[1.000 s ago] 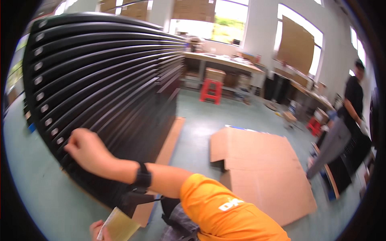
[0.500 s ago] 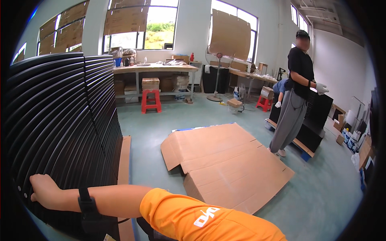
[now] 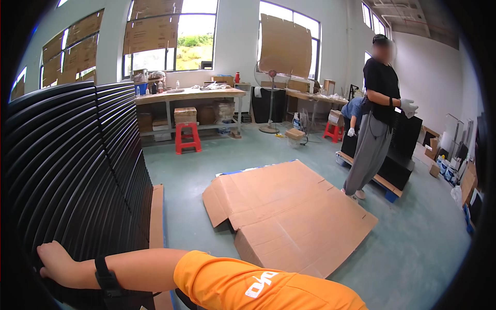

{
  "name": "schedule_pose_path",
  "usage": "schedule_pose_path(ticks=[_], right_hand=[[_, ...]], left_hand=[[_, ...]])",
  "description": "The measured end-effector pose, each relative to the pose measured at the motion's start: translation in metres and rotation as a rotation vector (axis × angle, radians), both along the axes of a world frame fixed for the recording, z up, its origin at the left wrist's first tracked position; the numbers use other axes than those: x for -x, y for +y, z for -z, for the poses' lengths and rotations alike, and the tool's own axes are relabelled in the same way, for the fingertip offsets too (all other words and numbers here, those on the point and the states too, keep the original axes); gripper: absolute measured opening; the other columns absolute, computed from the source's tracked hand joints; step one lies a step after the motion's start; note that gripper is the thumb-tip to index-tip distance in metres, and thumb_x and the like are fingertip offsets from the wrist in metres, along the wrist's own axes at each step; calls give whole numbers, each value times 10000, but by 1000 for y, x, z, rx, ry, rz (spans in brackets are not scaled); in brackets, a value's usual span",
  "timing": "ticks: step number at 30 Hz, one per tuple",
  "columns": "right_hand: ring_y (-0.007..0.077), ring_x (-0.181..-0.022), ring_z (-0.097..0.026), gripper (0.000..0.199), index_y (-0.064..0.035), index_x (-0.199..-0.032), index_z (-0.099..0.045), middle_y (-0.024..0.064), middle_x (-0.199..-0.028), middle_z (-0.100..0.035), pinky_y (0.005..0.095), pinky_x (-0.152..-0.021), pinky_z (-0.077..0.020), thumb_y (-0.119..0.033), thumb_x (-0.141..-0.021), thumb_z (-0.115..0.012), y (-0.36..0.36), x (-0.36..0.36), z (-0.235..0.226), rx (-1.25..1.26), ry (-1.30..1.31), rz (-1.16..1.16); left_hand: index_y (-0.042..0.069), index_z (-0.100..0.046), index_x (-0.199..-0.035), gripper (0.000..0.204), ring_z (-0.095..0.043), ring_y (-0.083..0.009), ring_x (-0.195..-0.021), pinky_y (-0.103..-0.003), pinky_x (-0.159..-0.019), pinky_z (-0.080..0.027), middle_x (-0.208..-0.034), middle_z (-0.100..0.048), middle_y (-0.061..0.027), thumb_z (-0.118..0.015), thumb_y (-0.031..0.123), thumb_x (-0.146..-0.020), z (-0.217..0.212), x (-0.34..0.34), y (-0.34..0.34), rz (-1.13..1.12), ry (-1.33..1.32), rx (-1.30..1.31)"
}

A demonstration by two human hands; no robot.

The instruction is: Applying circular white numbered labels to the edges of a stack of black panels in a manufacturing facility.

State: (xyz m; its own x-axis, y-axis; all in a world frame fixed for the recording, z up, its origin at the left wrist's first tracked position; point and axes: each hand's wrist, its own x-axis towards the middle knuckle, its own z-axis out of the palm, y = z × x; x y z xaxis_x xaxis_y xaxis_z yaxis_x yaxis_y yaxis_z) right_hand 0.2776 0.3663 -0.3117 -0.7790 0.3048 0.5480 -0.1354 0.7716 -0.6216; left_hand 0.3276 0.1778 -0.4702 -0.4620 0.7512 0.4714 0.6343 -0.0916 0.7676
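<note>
My right arm, in an orange sleeve with a black band at the wrist, reaches across to the left. At the near lower part of a tall stack of black panels (image 3: 77, 170), my right hand (image 3: 57, 263) is closed, its fingers curled in at the panel edges. The fingertips are hidden, and which panel they hold is hard to make out. The panels have rounded edges and stand tightly packed in two sections. Under the stack, a strip of cardboard (image 3: 156, 217) shows along its right side. My left hand is out of view.
A flattened cardboard box (image 3: 299, 212) lies on the green floor, right of the stack. Beyond it stands a person in white gloves (image 3: 380, 88), near another person bent over black panels on a pallet (image 3: 382, 183). A workbench (image 3: 191, 94) and red stool (image 3: 187, 138) are at the back.
My view has shifted slightly, so the stack and my right hand sit lower in the picture. The hand stays at the panel edges. The standing person's gloved hands have come closer together.
</note>
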Motion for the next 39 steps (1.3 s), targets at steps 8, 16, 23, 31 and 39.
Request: schedule_pose_path(ticks=[8, 16, 23, 31, 39], right_hand=[[279, -854, -601, 397, 9, -832, -614, 138, -842, -633, 345, -816, -438, -262, -600, -789, -2, 24, 12, -40, 14, 70], [277, -867, -558, 190, -4, -806, -589, 141, -849, -572, 360, -778, -422, -157, -723, -666, 8, -9, 29, -60, 318, -58], [364, -871, -586, 205, -4, -847, -591, 178, -869, -592, 448, -753, -485, -208, -819, -580, 129, -111, 189, 69, -102, 62], [329, -895, -632, 381, -69, -984, -640, 142, -933, -659, 443, -738, -526, -365, -752, -697, 229, -372, 509, -115, -1473, -41], [319, -1067, -559, 437, -113, -1133, -596, 188, -1114, -582, 461, -860, -479, -454, -874, -509, 167, -481, 659, -232, -1543, -486]], left_hand=[[71, -649, -976, 164, -499, -389, -1109, -502, -997, -358, -1121, -573, -152, -639, 133, -824, -23, -5, 31, -1, 644, 19], [3, -579, -706, 48, -430, -392, -1230, -534, -1062, -275, -1172, -554, -178, -614, 30, -688, -15, 2, 75, -214, 919, 121], [18, -500, -624, 116, -264, -422, -1342, -595, -1103, -164, -1348, -460, -155, -584, 6, -703, -3, 20, 79, -357, 920, 317], [56, -595, -676, 81, -281, -444, -1331, -619, -1077, -176, -1346, -477, -143, -671, 70, -701, 2, 26, 82, -407, 974, 476], [55, -617, -684, 109, -476, -385, -1151, -519, -884, -389, -1189, -575, -111, -669, 149, -664, -31, 28, 99, -266, 895, 367]])
